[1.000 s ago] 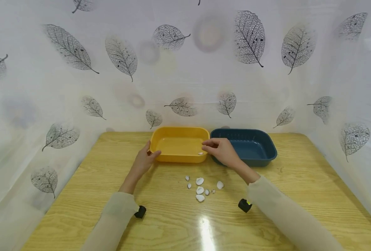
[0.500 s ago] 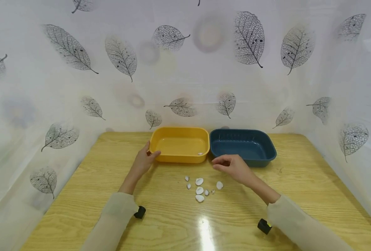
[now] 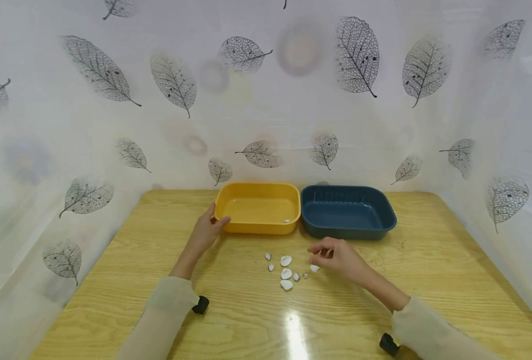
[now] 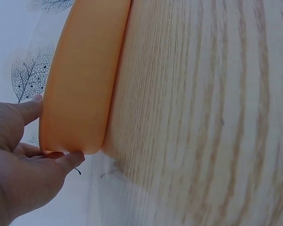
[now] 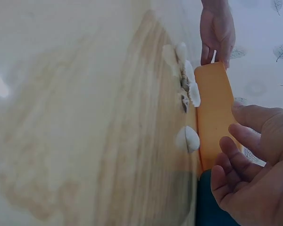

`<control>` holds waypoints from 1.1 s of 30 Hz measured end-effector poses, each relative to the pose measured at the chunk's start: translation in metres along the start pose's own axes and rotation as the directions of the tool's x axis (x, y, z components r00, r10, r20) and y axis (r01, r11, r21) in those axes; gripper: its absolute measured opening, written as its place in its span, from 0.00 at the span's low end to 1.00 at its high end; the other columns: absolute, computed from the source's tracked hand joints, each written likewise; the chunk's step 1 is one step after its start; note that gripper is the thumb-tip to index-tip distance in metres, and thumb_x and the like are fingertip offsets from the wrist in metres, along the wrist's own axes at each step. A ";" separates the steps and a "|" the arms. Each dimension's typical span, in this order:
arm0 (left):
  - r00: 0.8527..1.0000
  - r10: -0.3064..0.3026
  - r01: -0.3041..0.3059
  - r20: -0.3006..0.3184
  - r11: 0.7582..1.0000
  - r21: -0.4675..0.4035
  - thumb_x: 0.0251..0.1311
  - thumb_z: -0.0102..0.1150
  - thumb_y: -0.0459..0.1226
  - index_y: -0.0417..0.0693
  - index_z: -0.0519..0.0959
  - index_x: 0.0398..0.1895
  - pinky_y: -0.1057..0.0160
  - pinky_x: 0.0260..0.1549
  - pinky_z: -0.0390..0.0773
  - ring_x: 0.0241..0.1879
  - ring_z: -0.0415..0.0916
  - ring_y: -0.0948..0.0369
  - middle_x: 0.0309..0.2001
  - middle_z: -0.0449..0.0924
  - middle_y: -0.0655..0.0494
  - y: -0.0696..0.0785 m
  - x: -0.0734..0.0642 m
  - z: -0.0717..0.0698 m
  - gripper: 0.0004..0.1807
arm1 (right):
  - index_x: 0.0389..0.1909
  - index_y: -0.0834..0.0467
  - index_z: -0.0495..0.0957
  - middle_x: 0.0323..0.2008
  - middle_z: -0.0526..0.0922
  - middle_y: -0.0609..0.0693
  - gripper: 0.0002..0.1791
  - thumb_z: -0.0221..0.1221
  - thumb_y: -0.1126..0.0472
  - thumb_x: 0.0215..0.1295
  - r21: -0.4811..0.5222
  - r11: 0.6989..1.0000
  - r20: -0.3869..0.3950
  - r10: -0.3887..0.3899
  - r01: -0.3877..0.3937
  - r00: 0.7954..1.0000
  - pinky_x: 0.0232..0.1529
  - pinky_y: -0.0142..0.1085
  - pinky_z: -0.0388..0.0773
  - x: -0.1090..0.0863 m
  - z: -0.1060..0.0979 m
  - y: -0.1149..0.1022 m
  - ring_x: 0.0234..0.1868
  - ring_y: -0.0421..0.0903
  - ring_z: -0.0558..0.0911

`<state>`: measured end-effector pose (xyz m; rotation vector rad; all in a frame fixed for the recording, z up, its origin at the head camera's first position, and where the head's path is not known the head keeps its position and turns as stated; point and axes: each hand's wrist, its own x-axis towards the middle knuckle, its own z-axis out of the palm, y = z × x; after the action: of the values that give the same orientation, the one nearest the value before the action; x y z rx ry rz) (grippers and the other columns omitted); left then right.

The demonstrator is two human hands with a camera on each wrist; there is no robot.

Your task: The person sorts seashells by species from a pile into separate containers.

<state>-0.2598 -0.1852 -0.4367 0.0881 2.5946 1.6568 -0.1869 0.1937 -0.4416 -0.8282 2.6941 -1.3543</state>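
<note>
My left hand (image 3: 202,232) grips the left front corner of the yellow plastic basin (image 3: 261,228), its thumb over the rim and its fingers against the outer wall. In the left wrist view those fingers (image 4: 70,162) wrap the basin's end. One small white shell (image 3: 287,220) lies inside the basin, near its right front corner. My right hand (image 3: 340,257) hovers over a white seashell (image 3: 315,268), partly covering it in the head view. In the right wrist view this shell (image 5: 192,139) sits apart from the loosely bent fingers, which hold nothing.
Several more shells (image 3: 286,273) are scattered on the wooden table (image 3: 247,315), in front of the basin. A dark blue basin (image 3: 349,233) stands right beside the yellow one. Behind both hangs a white leaf-print curtain (image 3: 266,110).
My right hand has moved from the yellow basin's right edge back toward me, down to the shell at the group's right. The left hand has stayed on the basin.
</note>
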 end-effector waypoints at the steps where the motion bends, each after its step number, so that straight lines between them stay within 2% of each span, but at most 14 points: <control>1: 1.000 -0.001 0.001 0.001 1.000 -0.001 0.78 0.54 0.40 0.32 0.40 0.82 0.46 0.71 0.65 0.77 0.53 0.41 0.81 0.42 0.35 0.000 0.000 0.000 0.44 | 0.46 0.66 0.87 0.37 0.86 0.48 0.13 0.70 0.63 0.65 -0.001 1.000 0.005 -0.009 0.009 1.000 0.35 0.32 0.82 -0.001 0.002 0.000 0.35 0.40 0.81; 7: 1.000 0.006 -0.006 -0.003 1.000 -0.002 0.78 0.54 0.39 0.32 0.41 0.82 0.47 0.70 0.66 0.77 0.54 0.42 0.81 0.44 0.35 0.000 0.000 0.000 0.43 | 0.46 0.66 0.87 0.38 0.87 0.52 0.13 0.71 0.63 0.64 -0.001 1.000 0.039 0.004 -0.004 0.999 0.35 0.32 0.80 -0.004 0.009 0.002 0.35 0.39 0.80; 11: 1.000 0.006 -0.006 -0.007 1.000 -0.004 0.78 0.54 0.39 0.32 0.41 0.82 0.48 0.70 0.65 0.77 0.54 0.42 0.81 0.44 0.35 0.001 0.001 0.000 0.43 | 0.45 0.64 0.88 0.36 0.84 0.50 0.13 0.72 0.62 0.63 -0.031 0.999 0.055 0.015 -0.014 0.998 0.33 0.30 0.76 -0.006 0.013 0.002 0.34 0.39 0.76; 16: 1.000 0.010 -0.010 0.001 1.000 -0.001 0.78 0.54 0.39 0.31 0.40 0.82 0.47 0.71 0.65 0.77 0.53 0.41 0.81 0.43 0.34 0.001 0.000 0.000 0.43 | 0.45 0.63 0.88 0.37 0.83 0.49 0.15 0.75 0.61 0.60 -0.065 0.998 0.061 -0.008 0.012 0.998 0.32 0.30 0.73 -0.008 0.016 0.002 0.33 0.42 0.74; 23: 1.000 0.008 -0.008 0.001 1.000 0.010 0.79 0.54 0.40 0.31 0.40 0.81 0.47 0.71 0.64 0.77 0.52 0.41 0.81 0.42 0.34 0.001 -0.001 0.000 0.43 | 0.46 0.60 0.88 0.44 0.83 0.49 0.16 0.76 0.59 0.59 -0.119 0.993 0.043 -0.018 0.023 0.999 0.41 0.35 0.78 -0.008 0.019 0.003 0.43 0.48 0.78; 33: 1.000 0.001 -0.001 0.002 1.000 0.014 0.79 0.54 0.40 0.32 0.40 0.82 0.46 0.71 0.65 0.77 0.53 0.41 0.81 0.43 0.34 0.001 -0.002 0.000 0.43 | 0.42 0.52 0.90 0.49 0.81 0.49 0.12 0.76 0.60 0.57 -0.162 0.987 0.035 -0.013 0.018 0.999 0.51 0.46 0.77 -0.010 0.024 0.003 0.53 0.53 0.75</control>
<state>-0.2580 -0.1851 -0.4360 0.0923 2.6052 1.6388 -0.1733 0.1819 -0.4609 -0.8769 2.8062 -1.1242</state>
